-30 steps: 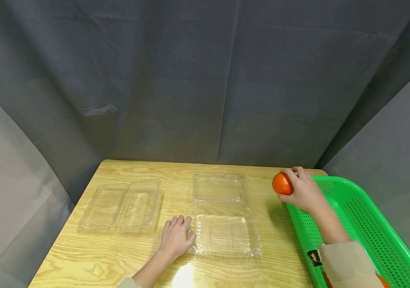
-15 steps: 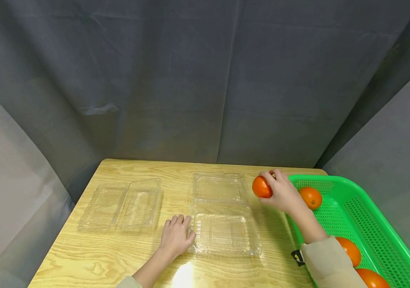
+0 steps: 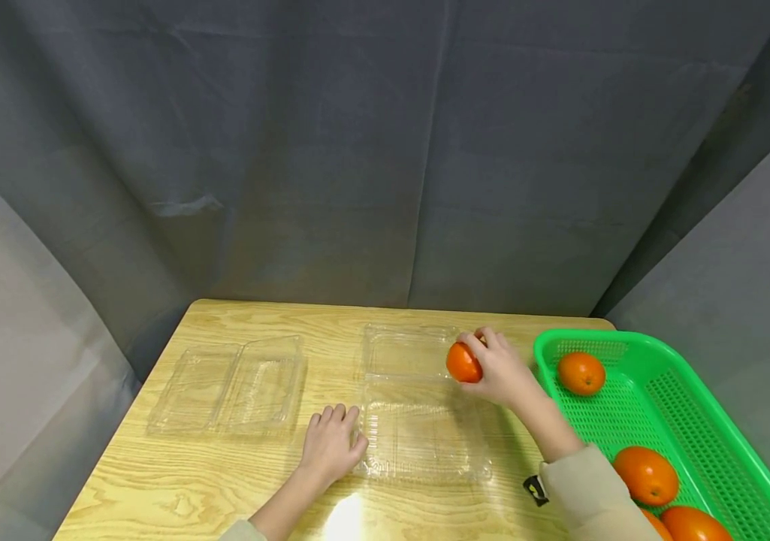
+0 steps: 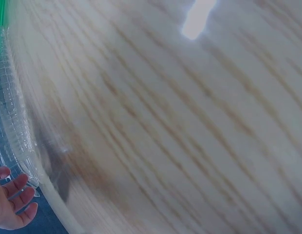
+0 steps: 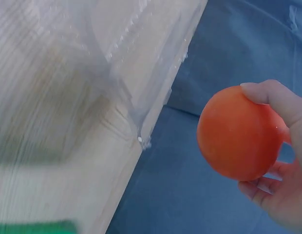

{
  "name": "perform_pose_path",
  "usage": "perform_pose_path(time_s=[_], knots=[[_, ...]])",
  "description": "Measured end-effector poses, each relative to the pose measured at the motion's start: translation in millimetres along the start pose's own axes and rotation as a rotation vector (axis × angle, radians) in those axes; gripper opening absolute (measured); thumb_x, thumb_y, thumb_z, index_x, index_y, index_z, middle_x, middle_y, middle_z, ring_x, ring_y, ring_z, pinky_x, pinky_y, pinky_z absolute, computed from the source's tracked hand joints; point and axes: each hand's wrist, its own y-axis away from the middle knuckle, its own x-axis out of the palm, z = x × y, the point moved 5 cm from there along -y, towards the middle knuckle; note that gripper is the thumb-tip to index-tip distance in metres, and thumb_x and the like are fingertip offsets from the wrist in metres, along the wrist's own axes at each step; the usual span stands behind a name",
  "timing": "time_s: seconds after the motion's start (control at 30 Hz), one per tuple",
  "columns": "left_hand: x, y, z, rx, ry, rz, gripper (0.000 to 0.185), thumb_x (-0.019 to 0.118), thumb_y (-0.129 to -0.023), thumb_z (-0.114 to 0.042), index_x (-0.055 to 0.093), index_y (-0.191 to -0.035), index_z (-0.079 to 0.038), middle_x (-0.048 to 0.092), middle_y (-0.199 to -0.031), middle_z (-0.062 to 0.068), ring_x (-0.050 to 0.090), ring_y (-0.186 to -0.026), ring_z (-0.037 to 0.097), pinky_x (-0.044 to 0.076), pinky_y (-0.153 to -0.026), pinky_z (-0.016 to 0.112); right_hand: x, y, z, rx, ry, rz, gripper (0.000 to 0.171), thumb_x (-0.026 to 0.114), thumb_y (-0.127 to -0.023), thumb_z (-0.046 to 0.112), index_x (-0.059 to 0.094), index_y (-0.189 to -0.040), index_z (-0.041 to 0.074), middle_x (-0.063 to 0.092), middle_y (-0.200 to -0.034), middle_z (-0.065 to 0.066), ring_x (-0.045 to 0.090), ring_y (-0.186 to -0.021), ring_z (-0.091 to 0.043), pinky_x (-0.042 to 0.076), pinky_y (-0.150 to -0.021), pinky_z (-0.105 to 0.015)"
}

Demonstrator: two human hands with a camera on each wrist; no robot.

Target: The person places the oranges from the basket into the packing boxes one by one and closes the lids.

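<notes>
The landmark here is the open clear plastic clamshell box (image 3: 418,421) lying flat in the middle of the light wooden table (image 3: 175,488).

Nearest to the person, the left hand (image 3: 330,445) lies flat on the table. Its fingers are straight, and the fingertips touch the left edge of that clear box. It holds nothing. In the left wrist view only the fingertips (image 4: 14,192) show, low in the corner beside the ribbed rim of the box.

To the right of the box sits a bright green plastic basket with small holes (image 3: 689,421). Three round orange fruits lie in it: two close to the person (image 3: 646,475) and one at the far end (image 3: 581,373).

A little farther out, the right hand (image 3: 502,372) is up in the air over the right edge of the box, about where its two halves join. Its fingers are curled round a round orange fruit (image 3: 463,363), which it grips from the side. The right wrist view shows the same fruit (image 5: 238,132) held in the fingers, with the corner of the clear box down below it.

To the left of the box, a second clear plastic clamshell box (image 3: 229,387) lies open on the table, well apart from both hands.

Behind the table hangs a grey cloth curtain (image 3: 385,150).
</notes>
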Motion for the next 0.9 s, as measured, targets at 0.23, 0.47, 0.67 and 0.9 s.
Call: perform_pose_path(time_s=[0.23, 0.47, 0.67, 0.9], knots=[[-1.2, 0.0, -0.5, -0.004, 0.001, 0.01, 0.037, 0.052, -0.083, -0.034, 0.057, -0.111, -0.011, 0.057, -0.094, 0.005, 0.051, -0.083, 0.021, 0.042, -0.073, 0.037, 16.9, -4.4, 16.2, -0.032, -0.006, 0.005, 0.065, 0.08, -0.058, 0.03, 0.052, -0.115, 0.014, 0.047, -0.108, -0.016, 0.049, -0.094, -0.034, 0.047, -0.073, -0.048], [0.1, 0.4, -0.1, -0.004, -0.004, 0.008, 0.035, 0.052, -0.083, -0.034, 0.057, -0.109, -0.011, 0.057, -0.094, 0.005, 0.051, -0.083, 0.021, 0.043, -0.073, 0.037, 34.1, -7.9, 35.5, -0.061, -0.027, 0.024, 0.064, 0.081, -0.058, 0.03, 0.054, -0.114, 0.015, 0.047, -0.107, -0.012, 0.049, -0.093, -0.03, 0.046, -0.076, -0.047], [1.2, 0.2, 0.3, -0.009, 0.005, 0.006, 0.035, 0.052, -0.083, -0.035, 0.057, -0.109, -0.011, 0.057, -0.093, 0.005, 0.051, -0.082, 0.021, 0.042, -0.072, 0.037, 51.7, -7.5, 47.3, -0.086, -0.052, 0.042, 0.065, 0.081, -0.057, 0.031, 0.053, -0.115, 0.017, 0.046, -0.106, -0.009, 0.048, -0.093, -0.028, 0.046, -0.075, -0.044], [3.0, -0.6, 1.0, -0.023, 0.014, 0.012, 0.036, 0.053, -0.081, -0.036, 0.057, -0.108, -0.013, 0.056, -0.091, 0.004, 0.05, -0.082, 0.021, 0.041, -0.072, 0.037, 69.1, -5.8, 62.0, -0.08, -0.08, 0.09, 0.067, 0.08, -0.058, 0.032, 0.053, -0.118, 0.017, 0.047, -0.109, -0.009, 0.049, -0.096, -0.028, 0.047, -0.077, -0.043]])
